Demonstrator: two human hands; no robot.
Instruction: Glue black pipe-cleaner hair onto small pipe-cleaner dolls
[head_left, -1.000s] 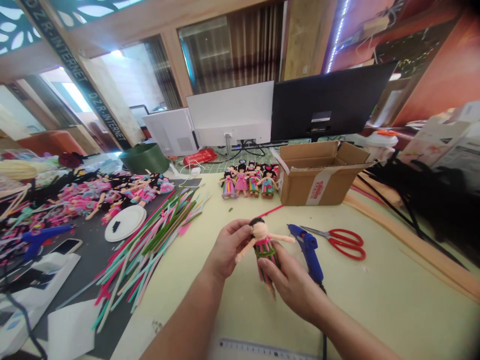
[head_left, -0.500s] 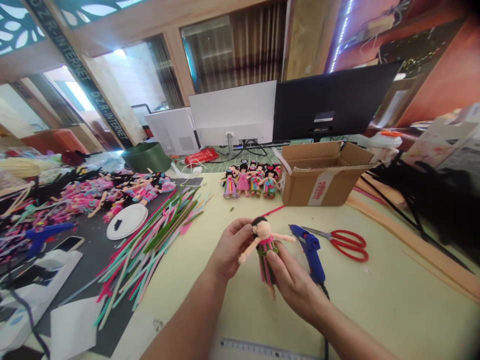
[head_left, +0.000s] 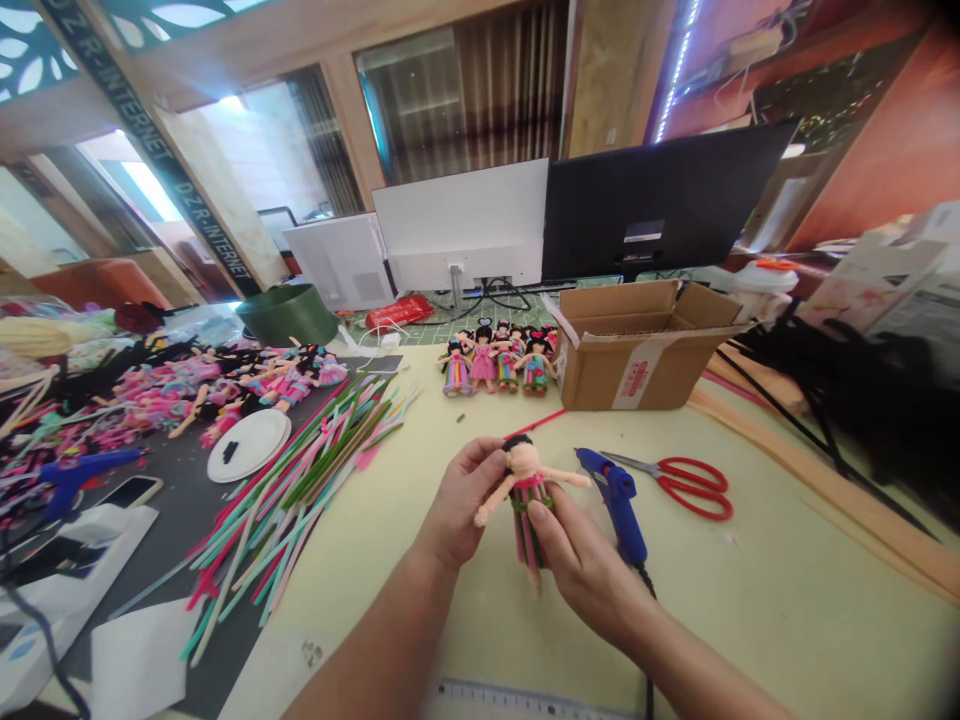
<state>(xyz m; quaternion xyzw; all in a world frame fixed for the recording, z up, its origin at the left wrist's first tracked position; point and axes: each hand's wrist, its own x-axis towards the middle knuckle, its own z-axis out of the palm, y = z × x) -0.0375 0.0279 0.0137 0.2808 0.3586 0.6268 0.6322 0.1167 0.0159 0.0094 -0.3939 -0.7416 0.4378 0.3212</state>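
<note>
Between my hands is a small pipe-cleaner doll (head_left: 531, 488) with black hair, pale arms stretched out and a pink and green striped skirt. My left hand (head_left: 471, 497) pinches the doll by the hair at the side of its head. At the skirt, my right hand (head_left: 579, 548) grips the body, thumb in front. Just right of my right hand lies a blue glue gun (head_left: 619, 505), its cord running toward the front edge. Beside it rest red-handled scissors (head_left: 691, 485), blades pointing left. A ruler (head_left: 517, 700) lies below my forearms.
Several finished dolls (head_left: 495, 362) stand before an open cardboard box (head_left: 637, 370). Loose pipe cleaners (head_left: 300, 500) spread across the left, near a white plate (head_left: 247, 445) and a heap of doll parts (head_left: 172, 385). Two monitors (head_left: 461, 220) line the back; another blue glue gun (head_left: 79, 475) lies far left.
The view has shifted slightly. Both hands keep their hold on the doll, which has turned a little, its legs swinging slightly left.
</note>
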